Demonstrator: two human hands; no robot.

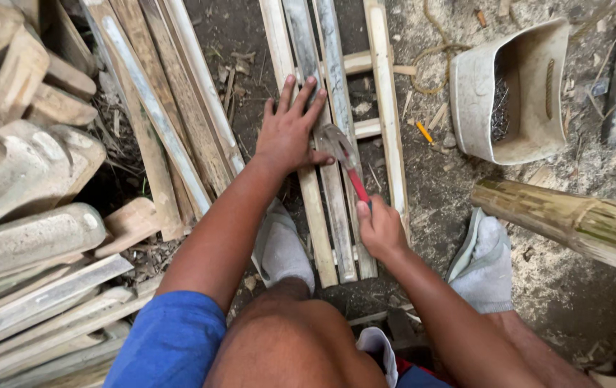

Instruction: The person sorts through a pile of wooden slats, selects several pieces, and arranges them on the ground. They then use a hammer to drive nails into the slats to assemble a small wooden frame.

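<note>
My left hand (290, 133) lies flat, fingers spread, on a row of pale wooden slats (322, 208) laid lengthwise on the dirt ground. My right hand (380, 228) grips the red handle of a claw hammer (344, 159). The hammer's metal head rests on a slat just right of my left thumb. A cross slat (365, 129) runs under the long slats further away. My two feet in grey socks flank the near end of the slats.
A cut plastic jug (512, 90) holding nails lies at the upper right. A thick bamboo pole (574, 223) lies at the right. Stacked split wood pieces (28, 237) fill the left side. More long slats (157, 108) lean beside them.
</note>
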